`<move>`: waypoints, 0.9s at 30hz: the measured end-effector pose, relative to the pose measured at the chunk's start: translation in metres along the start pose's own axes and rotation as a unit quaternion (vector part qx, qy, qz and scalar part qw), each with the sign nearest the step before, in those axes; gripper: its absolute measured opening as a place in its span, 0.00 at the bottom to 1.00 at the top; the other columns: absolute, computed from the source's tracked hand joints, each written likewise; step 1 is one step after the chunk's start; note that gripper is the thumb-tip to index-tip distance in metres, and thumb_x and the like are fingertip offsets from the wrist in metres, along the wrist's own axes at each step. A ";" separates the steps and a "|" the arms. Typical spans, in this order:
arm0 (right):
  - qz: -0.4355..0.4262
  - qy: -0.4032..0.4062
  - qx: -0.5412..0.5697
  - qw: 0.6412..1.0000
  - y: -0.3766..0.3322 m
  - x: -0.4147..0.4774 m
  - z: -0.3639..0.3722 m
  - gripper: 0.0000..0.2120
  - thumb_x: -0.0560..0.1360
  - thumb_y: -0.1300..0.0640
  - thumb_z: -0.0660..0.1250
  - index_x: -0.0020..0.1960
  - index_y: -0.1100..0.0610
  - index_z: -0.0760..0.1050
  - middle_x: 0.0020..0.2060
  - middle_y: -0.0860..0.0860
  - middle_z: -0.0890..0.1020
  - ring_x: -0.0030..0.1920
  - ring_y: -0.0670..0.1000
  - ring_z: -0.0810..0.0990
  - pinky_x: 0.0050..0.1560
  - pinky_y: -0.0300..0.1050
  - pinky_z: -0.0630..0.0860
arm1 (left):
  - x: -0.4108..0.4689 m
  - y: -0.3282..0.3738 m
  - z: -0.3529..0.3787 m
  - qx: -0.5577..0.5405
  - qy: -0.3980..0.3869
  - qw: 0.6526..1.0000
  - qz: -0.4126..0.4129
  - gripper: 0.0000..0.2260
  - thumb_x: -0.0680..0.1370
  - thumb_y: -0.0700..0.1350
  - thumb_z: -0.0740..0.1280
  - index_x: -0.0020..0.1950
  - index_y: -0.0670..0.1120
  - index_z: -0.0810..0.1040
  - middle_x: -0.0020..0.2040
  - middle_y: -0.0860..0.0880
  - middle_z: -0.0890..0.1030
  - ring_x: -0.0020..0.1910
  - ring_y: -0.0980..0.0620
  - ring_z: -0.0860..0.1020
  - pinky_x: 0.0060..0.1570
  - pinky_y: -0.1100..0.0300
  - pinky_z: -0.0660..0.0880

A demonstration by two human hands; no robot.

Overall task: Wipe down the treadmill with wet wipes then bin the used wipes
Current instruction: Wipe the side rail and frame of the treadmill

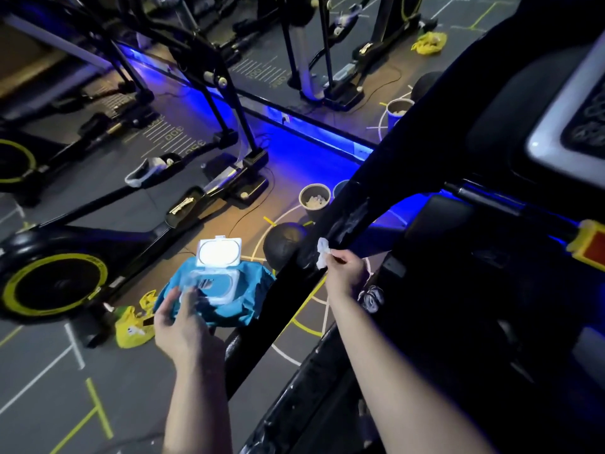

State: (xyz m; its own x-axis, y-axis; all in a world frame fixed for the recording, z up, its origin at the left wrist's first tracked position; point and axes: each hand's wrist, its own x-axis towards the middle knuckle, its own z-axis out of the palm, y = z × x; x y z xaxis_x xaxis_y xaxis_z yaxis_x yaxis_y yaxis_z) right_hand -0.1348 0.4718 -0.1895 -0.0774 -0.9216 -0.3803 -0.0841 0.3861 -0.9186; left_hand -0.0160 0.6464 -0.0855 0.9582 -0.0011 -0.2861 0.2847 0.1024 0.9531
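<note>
My left hand [183, 322] grips a blue pack of wet wipes [229, 299] from below; its white flip lid [218, 252] stands open. My right hand [347, 268] pinches a small crumpled white wipe [322, 253] against the black treadmill handrail [347, 221], which runs diagonally up to the right. Wet streaks show on the rail just above the wipe. The treadmill console [563, 139] fills the upper right, with a yellow and red safety key tag [589, 244] beneath it.
A round bin [315, 198] holding white scraps stands on the floor left of the rail, a second one [397, 111] farther back. Yellow bags [134, 326] lie on the floor. Exercise bikes [55, 283] and cables crowd the left. Blue strip lighting crosses the middle.
</note>
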 end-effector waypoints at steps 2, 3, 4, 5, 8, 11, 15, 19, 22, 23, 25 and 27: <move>0.001 0.006 0.002 1.000 -0.007 0.010 -0.003 0.03 0.72 0.57 0.73 0.42 0.50 0.85 0.37 0.43 0.85 0.43 0.53 0.84 0.49 0.52 0.81 | -0.004 0.002 0.008 -0.005 0.028 1.000 0.002 0.12 0.79 0.40 0.73 0.60 0.51 0.80 0.37 0.53 0.82 0.32 0.60 0.80 0.39 0.59 0.77; -0.002 0.011 -0.003 1.000 -0.011 0.015 -0.006 0.04 0.73 0.58 0.72 0.44 0.52 0.85 0.40 0.46 0.86 0.44 0.53 0.84 0.47 0.49 0.80 | -0.005 0.003 0.010 -0.007 0.034 0.999 0.001 0.11 0.79 0.40 0.73 0.59 0.51 0.80 0.37 0.53 0.82 0.33 0.60 0.80 0.41 0.58 0.78; -0.005 0.022 -0.013 1.000 -0.014 0.021 -0.009 0.05 0.73 0.60 0.71 0.46 0.54 0.86 0.43 0.49 0.87 0.45 0.54 0.84 0.46 0.46 0.79 | -0.006 0.004 0.011 -0.007 0.037 0.999 -0.002 0.11 0.79 0.40 0.74 0.58 0.52 0.80 0.38 0.53 0.82 0.34 0.59 0.80 0.42 0.57 0.78; -0.007 0.031 -0.021 0.999 -0.018 0.027 -0.012 0.06 0.74 0.61 0.71 0.48 0.56 0.86 0.45 0.50 0.87 0.46 0.54 0.84 0.45 0.44 0.77 | -0.007 0.005 0.012 -0.004 0.037 0.999 -0.001 0.11 0.79 0.40 0.74 0.58 0.52 0.80 0.39 0.51 0.82 0.34 0.58 0.80 0.43 0.56 0.78; -0.009 0.033 -0.021 0.999 -0.024 0.047 -0.015 0.06 0.73 0.64 0.71 0.48 0.58 0.86 0.46 0.52 0.87 0.47 0.56 0.84 0.48 0.48 0.80 | -0.013 0.005 0.017 -0.006 0.034 0.999 0.003 0.12 0.79 0.40 0.74 0.60 0.50 0.80 0.40 0.49 0.82 0.35 0.57 0.81 0.45 0.53 0.79; -0.012 0.038 -0.015 0.999 -0.033 0.067 -0.021 0.08 0.74 0.66 0.69 0.49 0.61 0.85 0.47 0.55 0.87 0.45 0.55 0.83 0.44 0.41 0.75 | -0.017 0.002 0.022 -0.006 0.030 1.000 -0.001 0.12 0.78 0.41 0.75 0.58 0.52 0.81 0.44 0.46 0.85 0.39 0.54 0.83 0.50 0.50 0.80; -0.092 0.040 0.021 0.995 -0.045 0.090 -0.039 0.04 0.75 0.68 0.69 0.48 0.65 0.82 0.46 0.59 0.85 0.45 0.53 0.82 0.39 0.28 0.73 | -0.022 -0.001 0.029 -0.003 0.032 0.999 -0.015 0.11 0.77 0.43 0.76 0.55 0.56 0.82 0.51 0.45 0.86 0.47 0.50 0.85 0.54 0.48 0.82; -0.186 0.065 -0.002 0.980 -0.052 0.119 -0.051 0.06 0.75 0.68 0.67 0.48 0.60 0.81 0.45 0.58 0.83 0.45 0.55 0.82 0.42 0.32 0.75 | -0.027 0.004 0.034 0.000 0.026 1.000 -0.009 0.11 0.77 0.43 0.76 0.55 0.56 0.81 0.48 0.49 0.86 0.47 0.51 0.85 0.58 0.45 0.83; -0.228 0.067 -0.068 0.969 -0.062 0.139 -0.051 0.09 0.74 0.68 0.68 0.49 0.59 0.84 0.47 0.59 0.83 0.47 0.59 0.82 0.43 0.41 0.74 | -0.029 0.004 0.036 0.005 0.025 1.000 0.004 0.10 0.78 0.42 0.76 0.53 0.56 0.81 0.54 0.45 0.87 0.47 0.53 0.86 0.56 0.49 0.83; -0.253 0.057 -0.113 0.959 -0.062 0.139 -0.050 0.09 0.73 0.68 0.68 0.50 0.60 0.84 0.48 0.60 0.82 0.46 0.59 0.82 0.42 0.39 0.71 | -0.031 0.004 0.036 0.005 0.021 1.000 0.005 0.11 0.78 0.42 0.76 0.53 0.56 0.80 0.52 0.45 0.87 0.44 0.55 0.85 0.56 0.50 0.81; -0.291 0.025 -0.186 0.938 -0.058 0.132 -0.046 0.09 0.74 0.69 0.69 0.51 0.61 0.85 0.50 0.60 0.82 0.47 0.60 0.82 0.41 0.37 0.68 | -0.034 0.004 0.036 0.010 0.017 1.000 0.007 0.11 0.78 0.41 0.75 0.53 0.55 0.80 0.41 0.50 0.86 0.37 0.56 0.83 0.57 0.49 0.80; -0.316 0.012 -0.199 0.928 -0.049 0.124 -0.044 0.09 0.72 0.70 0.70 0.50 0.63 0.85 0.49 0.60 0.83 0.44 0.60 0.82 0.39 0.34 0.65 | -0.037 0.004 0.037 0.012 0.020 1.000 0.006 0.11 0.78 0.40 0.75 0.53 0.55 0.80 0.33 0.54 0.84 0.34 0.57 0.82 0.53 0.49 0.80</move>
State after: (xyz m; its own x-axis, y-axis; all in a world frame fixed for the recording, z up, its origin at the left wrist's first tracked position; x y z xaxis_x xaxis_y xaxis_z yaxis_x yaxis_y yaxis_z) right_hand -0.1835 0.3401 -0.1868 0.0905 -0.9694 0.2280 -0.4796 -0.2431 -0.8431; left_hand -0.0492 0.6103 -0.0673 0.9598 0.0392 -0.2778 0.2742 0.0792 0.9584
